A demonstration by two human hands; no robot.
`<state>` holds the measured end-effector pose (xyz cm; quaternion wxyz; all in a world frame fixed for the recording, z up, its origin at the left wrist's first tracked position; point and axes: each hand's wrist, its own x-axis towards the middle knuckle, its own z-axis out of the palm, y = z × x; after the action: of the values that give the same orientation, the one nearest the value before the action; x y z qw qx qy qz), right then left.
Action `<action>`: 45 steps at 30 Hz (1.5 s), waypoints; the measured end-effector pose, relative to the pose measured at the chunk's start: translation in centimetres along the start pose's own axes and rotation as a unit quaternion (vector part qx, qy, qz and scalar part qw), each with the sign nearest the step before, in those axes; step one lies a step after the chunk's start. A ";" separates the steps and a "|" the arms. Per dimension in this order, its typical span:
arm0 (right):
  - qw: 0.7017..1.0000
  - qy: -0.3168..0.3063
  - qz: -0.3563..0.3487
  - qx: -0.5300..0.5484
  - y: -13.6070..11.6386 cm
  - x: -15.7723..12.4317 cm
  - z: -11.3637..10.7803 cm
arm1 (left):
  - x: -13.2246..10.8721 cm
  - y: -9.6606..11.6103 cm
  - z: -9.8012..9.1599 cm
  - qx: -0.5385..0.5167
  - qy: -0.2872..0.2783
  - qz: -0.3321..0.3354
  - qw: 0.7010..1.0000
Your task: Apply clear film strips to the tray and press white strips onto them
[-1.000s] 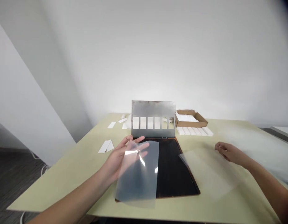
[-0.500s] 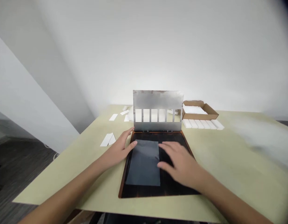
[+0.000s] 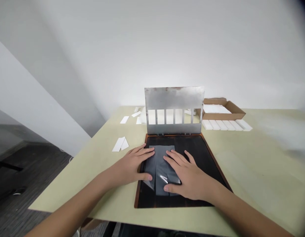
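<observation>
A translucent grey plastic sheet [image 3: 160, 162], possibly a flat bag, lies creased and folded on a black board [image 3: 203, 154] with a reddish-brown edge. My left hand [image 3: 127, 167] rests along the sheet's left side, fingers spread and fingertips touching it. Over its right part lies my right hand [image 3: 189, 176], palm down with the fingers apart, covering some of the sheet. Neither hand is closed round anything. At the board's far edge a hinged metal plate [image 3: 174, 98] with a row of rectangular cut-outs stands upright.
Behind the board to the right is a cardboard box [image 3: 235, 112] holding white sheets [image 3: 216, 109]. A row of white strips [image 3: 225, 125] lies before it. White cards [image 3: 120, 144] and other loose pieces are on the left of the pale yellow table [image 3: 98, 184]. A wall stands behind.
My right hand has come down onto the sheet, and my left hand now lies further over it. The sheet was smooth and flat and is now creased. The view has shifted slightly.
</observation>
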<state>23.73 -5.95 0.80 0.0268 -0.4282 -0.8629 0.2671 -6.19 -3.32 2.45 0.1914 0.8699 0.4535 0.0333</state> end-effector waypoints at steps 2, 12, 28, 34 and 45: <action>1.000 -0.003 -0.003 0.004 0.1 -0.2 0.0 | -0.3 -0.2 -0.1 0.009 0.000 0.007 1.000; 0.999 0.017 -0.026 0.020 0.6 -0.3 -0.9 | 1.2 -1.2 -0.2 0.041 0.062 0.030 0.997; 0.991 0.130 0.010 0.022 1.9 1.2 -0.4 | 6.7 1.9 1.1 0.073 0.069 0.035 0.994; 0.996 0.085 0.016 0.032 2.8 0.9 -1.0 | 6.4 0.5 0.6 0.067 0.067 0.046 0.994; 0.997 0.081 -0.006 0.015 2.7 0.5 -1.1 | 5.9 0.4 0.4 0.052 0.098 0.060 0.992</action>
<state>25.71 -3.76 0.37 0.1049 -0.4426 -0.8563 0.2446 -2.37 1.07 1.54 0.0986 0.8966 0.4183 0.1064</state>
